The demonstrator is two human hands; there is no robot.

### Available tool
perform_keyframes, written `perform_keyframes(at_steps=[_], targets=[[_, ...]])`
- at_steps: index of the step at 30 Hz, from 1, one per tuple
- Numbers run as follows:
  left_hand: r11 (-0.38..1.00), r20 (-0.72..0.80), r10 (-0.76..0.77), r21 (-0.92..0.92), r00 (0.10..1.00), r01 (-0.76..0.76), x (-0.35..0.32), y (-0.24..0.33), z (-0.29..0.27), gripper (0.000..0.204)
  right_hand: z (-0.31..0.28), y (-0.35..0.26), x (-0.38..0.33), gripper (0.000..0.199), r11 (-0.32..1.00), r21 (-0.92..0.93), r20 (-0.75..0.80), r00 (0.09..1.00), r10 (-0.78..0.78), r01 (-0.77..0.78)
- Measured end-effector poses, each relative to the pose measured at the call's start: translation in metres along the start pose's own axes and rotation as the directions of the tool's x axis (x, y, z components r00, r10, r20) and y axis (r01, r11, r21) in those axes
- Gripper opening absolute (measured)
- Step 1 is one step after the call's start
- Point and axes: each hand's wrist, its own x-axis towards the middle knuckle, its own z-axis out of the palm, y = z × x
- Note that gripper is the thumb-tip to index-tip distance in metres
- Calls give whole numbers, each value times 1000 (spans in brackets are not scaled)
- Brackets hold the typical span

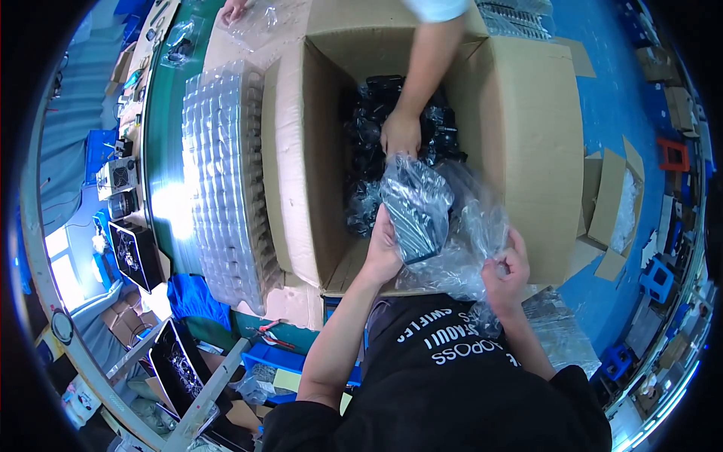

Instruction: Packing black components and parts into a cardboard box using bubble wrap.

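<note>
A black block-shaped device (418, 233) lies inside a clear plastic bag (478, 233), above the near part of a large open cardboard box (535, 151). My left hand (385, 248) is closed around the device through the bag, gripping its left side. To the right, my right hand (506, 273) pinches the loose side of the same bag. Deeper in the box are several black items in clear wrapping (369, 113); their exact kind cannot be made out. Another person's hand (401, 134) reaches in from the far side, just beyond the bagged device.
Stacked clear plastic trays (226, 181) stand left of the box, beside a green work surface (169, 143). At the top left is a hand (235, 10) by a clear bag (254, 29). Right, an opened carton (621, 203) sits on the blue floor (614, 98). Red-handled pliers (271, 331) lie nearby.
</note>
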Motion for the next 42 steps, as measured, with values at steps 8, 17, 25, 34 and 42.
perform_keyframes(at_steps=[8,17,25,34,42], targets=[[760,-264,-380,458,887,462,3,-5,-39,23,8,-23,18,16,901,67,602,738,305,-428],[-166,-30,-134,986,991,7,1,8,-11,18,69,12,27,58,801,-248,665,505,550,-545],[-278,151,-459,911,876,-303,4,-9,-22,22,91,27,24,60,762,-92,738,470,484,-641],[83,412,-444,903,796,-421,-7,5,-11,16,90,33,28,55,660,-86,841,301,450,-747],[386,331,-400,907,854,-171,10,24,-2,19,88,38,23,41,357,128,780,316,540,-925]])
